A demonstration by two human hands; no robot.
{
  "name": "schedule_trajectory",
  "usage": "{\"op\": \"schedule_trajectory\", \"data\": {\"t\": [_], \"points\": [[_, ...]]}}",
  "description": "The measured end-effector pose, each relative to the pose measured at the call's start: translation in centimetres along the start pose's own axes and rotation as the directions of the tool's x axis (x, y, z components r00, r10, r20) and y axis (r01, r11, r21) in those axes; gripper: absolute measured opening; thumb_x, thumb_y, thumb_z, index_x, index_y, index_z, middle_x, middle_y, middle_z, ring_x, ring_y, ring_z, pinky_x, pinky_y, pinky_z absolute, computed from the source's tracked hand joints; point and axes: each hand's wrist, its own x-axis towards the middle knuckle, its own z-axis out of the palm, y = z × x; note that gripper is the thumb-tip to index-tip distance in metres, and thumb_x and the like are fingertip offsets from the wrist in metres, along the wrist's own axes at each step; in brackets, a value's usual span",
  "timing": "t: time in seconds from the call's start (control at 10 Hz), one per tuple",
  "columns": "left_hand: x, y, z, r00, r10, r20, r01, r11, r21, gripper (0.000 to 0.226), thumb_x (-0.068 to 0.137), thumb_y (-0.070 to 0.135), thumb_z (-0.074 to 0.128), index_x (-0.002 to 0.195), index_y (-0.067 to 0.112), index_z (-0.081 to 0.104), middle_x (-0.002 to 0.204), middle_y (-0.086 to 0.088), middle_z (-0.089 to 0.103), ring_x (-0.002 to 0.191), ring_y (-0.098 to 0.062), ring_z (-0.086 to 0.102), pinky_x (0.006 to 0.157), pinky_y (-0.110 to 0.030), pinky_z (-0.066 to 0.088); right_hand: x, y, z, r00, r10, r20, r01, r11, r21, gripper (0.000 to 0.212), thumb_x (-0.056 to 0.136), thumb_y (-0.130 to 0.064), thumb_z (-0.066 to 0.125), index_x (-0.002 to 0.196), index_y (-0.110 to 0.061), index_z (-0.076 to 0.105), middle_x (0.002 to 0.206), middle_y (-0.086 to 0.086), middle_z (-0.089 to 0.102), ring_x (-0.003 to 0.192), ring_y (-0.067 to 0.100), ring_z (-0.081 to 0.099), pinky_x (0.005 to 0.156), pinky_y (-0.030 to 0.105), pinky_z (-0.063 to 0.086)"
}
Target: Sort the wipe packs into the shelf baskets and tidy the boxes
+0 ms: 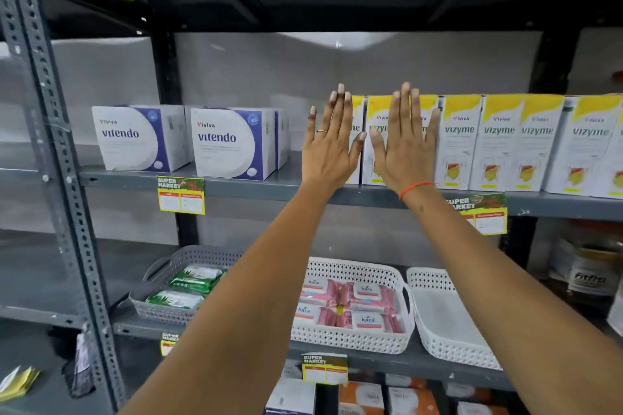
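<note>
Both hands are spread flat, fingers straight, gripping nothing; the left hand (pixel 332 150) and right hand (pixel 406 145) are raised against the fronts of the leftmost Vizyme boxes (pixel 499 145) on the middle shelf (pixel 236 184); contact looks likely but is not certain. These cartons look light, stiff and easily toppled, so pressing low and evenly on their faces should square the row. Below, green wipe packs (pixel 188 286) lie in the grey basket (pixel 158 308), pink packs (pixel 350 305) in the white basket (pixel 350 340).
</note>
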Motion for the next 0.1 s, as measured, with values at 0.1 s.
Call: {"op": "schedule_trajectory", "data": {"t": [0.1], "points": [[0.64,0.3,0.13,0.999,-0.004,-0.048,0.003,1.0,-0.014,0.064,0.096,0.044,0.015,0.148,0.009,0.001,0.159,-0.007,0.007,0.146,-0.016,0.002,0.116,-0.039,-0.007,1.99,-0.79,-5.47,0.975,0.069,-0.209,0.062,0.824,0.564,0.063,0.098,-0.054,0.021,0.143,-0.015,0.04,0.147,0.004,0.047,0.138,0.007,0.04,0.119,0.025,0.022]]}}
